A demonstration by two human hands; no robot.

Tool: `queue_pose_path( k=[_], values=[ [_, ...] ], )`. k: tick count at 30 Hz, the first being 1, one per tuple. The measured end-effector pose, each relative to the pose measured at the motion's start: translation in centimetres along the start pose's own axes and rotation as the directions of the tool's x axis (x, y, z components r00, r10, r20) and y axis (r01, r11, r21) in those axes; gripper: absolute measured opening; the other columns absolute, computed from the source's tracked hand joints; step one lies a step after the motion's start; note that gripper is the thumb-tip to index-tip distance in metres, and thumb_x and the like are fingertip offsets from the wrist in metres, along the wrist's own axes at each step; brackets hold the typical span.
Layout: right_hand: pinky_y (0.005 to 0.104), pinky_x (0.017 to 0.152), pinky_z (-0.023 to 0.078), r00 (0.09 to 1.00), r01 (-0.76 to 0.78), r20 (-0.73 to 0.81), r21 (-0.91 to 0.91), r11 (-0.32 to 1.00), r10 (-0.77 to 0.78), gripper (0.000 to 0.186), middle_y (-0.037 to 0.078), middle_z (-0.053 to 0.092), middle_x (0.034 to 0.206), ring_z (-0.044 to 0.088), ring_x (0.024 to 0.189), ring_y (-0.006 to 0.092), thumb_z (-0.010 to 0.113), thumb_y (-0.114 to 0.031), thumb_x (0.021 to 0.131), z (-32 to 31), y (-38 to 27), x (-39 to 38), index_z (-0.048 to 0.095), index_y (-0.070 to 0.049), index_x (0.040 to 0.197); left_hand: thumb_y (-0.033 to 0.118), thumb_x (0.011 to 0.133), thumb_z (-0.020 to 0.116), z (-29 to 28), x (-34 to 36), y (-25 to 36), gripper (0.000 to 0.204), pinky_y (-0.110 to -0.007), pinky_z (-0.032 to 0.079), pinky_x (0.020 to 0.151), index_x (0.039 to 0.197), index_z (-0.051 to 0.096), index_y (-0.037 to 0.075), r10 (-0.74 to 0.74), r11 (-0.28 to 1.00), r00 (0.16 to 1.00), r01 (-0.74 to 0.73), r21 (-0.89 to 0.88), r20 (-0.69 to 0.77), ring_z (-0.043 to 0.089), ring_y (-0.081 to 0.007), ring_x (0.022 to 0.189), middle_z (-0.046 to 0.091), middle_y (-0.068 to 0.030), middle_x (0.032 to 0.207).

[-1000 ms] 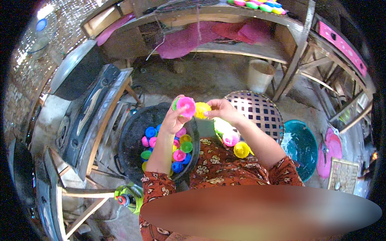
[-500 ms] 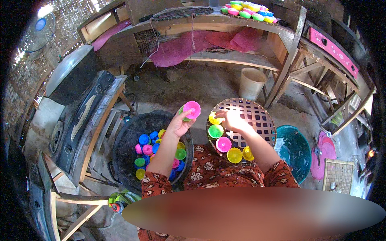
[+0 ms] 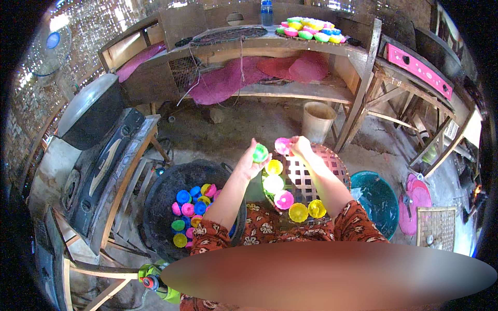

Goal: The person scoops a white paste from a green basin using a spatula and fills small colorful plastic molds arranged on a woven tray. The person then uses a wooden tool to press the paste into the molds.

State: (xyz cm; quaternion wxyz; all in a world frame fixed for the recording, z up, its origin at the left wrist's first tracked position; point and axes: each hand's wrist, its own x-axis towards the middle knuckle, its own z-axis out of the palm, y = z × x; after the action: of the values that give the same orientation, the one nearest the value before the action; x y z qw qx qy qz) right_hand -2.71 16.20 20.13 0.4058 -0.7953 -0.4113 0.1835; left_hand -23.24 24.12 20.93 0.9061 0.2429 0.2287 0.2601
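The left hand (image 3: 249,165) grasps a green cup (image 3: 260,153); the right hand (image 3: 302,147) grips a pink cup (image 3: 282,145) near it, both raised. Below, five cups (image 3: 298,213) line the rim of a round woven tray (image 3: 296,179), between a black tub (image 3: 158,193) and a teal basin (image 3: 381,200). Beyond stand a pale bucket (image 3: 317,123) and, farthest, a wooden table (image 3: 202,47).

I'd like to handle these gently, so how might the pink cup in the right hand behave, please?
The pink cup is probably light, since the right hand pinches it in its fingers. Its round outline suggests it might roll if tipped onto its side.
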Motion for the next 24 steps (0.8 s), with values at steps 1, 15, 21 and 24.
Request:
queue_pose_path(
  k=[1, 15, 21, 24],
  values=[
    [0.0274, 0.051, 0.052, 0.996, -0.091, 0.024, 0.009, 0.996, 0.090, 0.018, 0.009, 0.064, 0.061, 0.062, 0.049, 0.0142, 0.063, -0.016, 0.081, 0.6, 0.9, 0.4, 0.068, -0.002, 0.091, 0.033, 0.087, 0.060, -0.4, -0.1, 0.0, 0.035, -0.049, 0.047, 0.091, 0.106, 0.050, 0.005, -0.047, 0.995, 0.996, 0.040, -0.088, -0.076, 0.055, -0.0347, 0.102, 0.058, -0.0136, 0.103],
    [0.0290, 0.060, 0.052, 0.971, 0.205, 0.045, 0.361, 0.910, -0.236, 0.025, 0.010, 0.066, 0.080, 0.063, 0.067, 0.0157, 0.064, -0.026, 0.081, -0.7, -3.8, -2.9, 0.069, -0.007, 0.097, 0.042, 0.096, 0.034, 1.1, 1.1, -0.3, 0.051, -0.049, 0.046, 0.092, 0.112, 0.047, -0.005, -0.032, 0.999, 0.998, 0.032, -0.006, 0.058, 0.054, -0.0385, 0.105, 0.054, -0.0224, 0.113],
    [0.0259, 0.050, 0.049, 0.988, 0.131, 0.056, 0.170, 0.977, -0.142, 0.020, 0.010, 0.065, 0.072, 0.059, 0.054, 0.0116, 0.063, -0.012, 0.079, -2.7, -4.1, -0.9, 0.068, -0.003, 0.095, 0.053, 0.092, 0.035, 5.5, 1.8, -1.0, 0.068, -0.050, 0.041, 0.097, 0.132, 0.030, -0.001, -0.127, 0.980, 0.986, 0.108, 0.168, 0.108, 0.046, -0.0377, 0.115, 0.045, -0.0251, 0.123],
    [0.0286, 0.052, 0.051, 0.935, 0.311, -0.134, -0.130, 0.941, -0.328, 0.018, 0.011, 0.066, 0.066, 0.062, 0.052, 0.0160, 0.061, -0.015, 0.076, -2.5, 0.6, 1.2, 0.070, -0.005, 0.088, 0.052, 0.089, 0.045, 5.9, 0.6, -0.7, 0.079, -0.051, 0.033, 0.102, 0.144, 0.006, 0.010, -0.026, 0.933, 0.993, 0.066, 0.353, -0.116, 0.034, -0.0387, 0.126, 0.034, -0.0242, 0.135]
  ],
)
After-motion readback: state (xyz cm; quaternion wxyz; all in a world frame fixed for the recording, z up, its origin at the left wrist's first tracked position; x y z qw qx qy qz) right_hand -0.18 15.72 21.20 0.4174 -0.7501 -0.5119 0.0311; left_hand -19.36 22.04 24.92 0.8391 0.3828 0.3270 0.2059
